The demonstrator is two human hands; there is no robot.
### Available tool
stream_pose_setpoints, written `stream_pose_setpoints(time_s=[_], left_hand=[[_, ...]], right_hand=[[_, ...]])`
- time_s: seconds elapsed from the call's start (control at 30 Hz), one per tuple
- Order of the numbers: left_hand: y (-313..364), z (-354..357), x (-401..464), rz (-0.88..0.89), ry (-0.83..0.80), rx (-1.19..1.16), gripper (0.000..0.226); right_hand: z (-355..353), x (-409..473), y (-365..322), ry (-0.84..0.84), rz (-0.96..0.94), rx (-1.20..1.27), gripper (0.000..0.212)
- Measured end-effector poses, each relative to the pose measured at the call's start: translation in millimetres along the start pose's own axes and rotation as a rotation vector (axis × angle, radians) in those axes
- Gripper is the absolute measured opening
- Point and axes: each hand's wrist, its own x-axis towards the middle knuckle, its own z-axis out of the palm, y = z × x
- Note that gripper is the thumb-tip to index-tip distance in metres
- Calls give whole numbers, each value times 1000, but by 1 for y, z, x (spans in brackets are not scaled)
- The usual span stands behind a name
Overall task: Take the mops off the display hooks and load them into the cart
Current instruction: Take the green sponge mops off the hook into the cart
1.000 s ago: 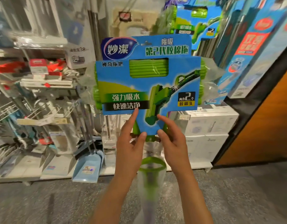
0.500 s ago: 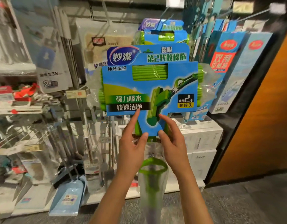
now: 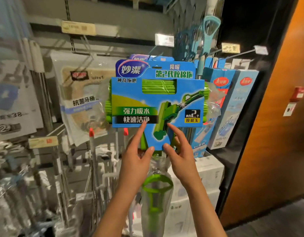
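A green sponge mop in a blue card pack hangs upright in front of the display. My left hand and my right hand pinch the pack's narrow lower tab from either side, each with its forefinger lying up the card's front. The mop's green handle in a clear plastic sleeve hangs down between my forearms. A second identical pack shows just behind the top of the first. The cart is out of view.
Blue boxed mops hang to the right under price-tagged hooks, with teal mop handles above. White boxes are stacked below. A bagged mat hangs on the left. An orange wall closes the right side.
The view has tilted upward and moved closer to the display, showing the hooks and tags above. Both hands keep the same hold on the pack's lower tab.
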Motion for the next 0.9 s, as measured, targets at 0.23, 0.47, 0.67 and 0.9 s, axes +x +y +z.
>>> stream_pose_setpoints(time_s=[0.23, 0.47, 0.67, 0.9], left_hand=[[-30, 15, 52, 76, -55, 56, 82], [-36, 43, 86, 115, -48, 92, 73], [-25, 74, 106, 51, -30, 97, 75], [-38, 109, 132, 108, 87, 134, 75]], right_hand=[[-3, 45, 18, 6, -1, 12, 58], [-31, 84, 38, -33, -5, 15, 61], [-59, 120, 51, -89, -47, 59, 63], [-87, 157, 68, -145, -85, 31, 59]])
